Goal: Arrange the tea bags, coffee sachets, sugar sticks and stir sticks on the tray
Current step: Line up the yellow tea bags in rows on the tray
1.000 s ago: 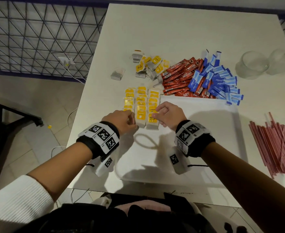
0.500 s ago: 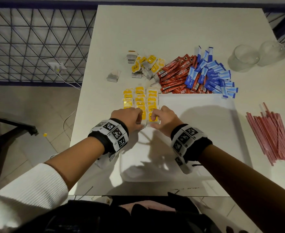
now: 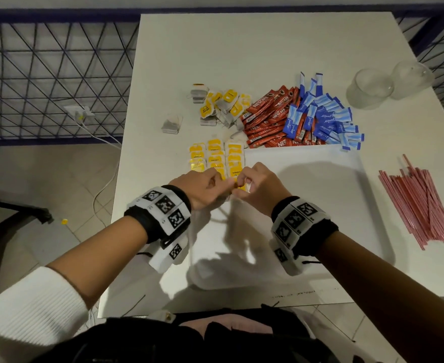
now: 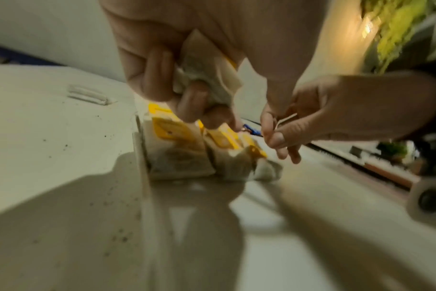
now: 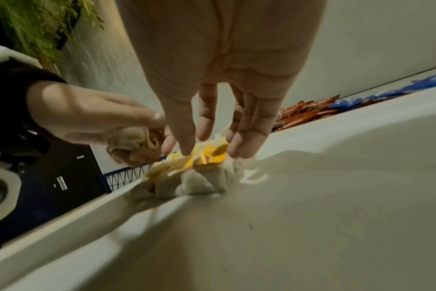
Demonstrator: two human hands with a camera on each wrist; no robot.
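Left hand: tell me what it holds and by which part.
The left hand holds tea bags, fingers curled round the pouches, yellow tags poking out. The right hand pinches a thin string at fingertips.

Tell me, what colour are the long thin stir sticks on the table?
The stir sticks are red and pinkish. The head view shows them best.

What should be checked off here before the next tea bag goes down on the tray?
1. Left hand holds a crumpled tea bag: ok.
2. Right hand free: not ok, it pinches a thin white string.
3. Yellow-tagged tea bag rows in the white tray's left corner: ok.
4. Bare tray floor remaining: ok.
5. Red coffee sachets on tray: not ok.
6. Pink stir sticks on tray: not ok.
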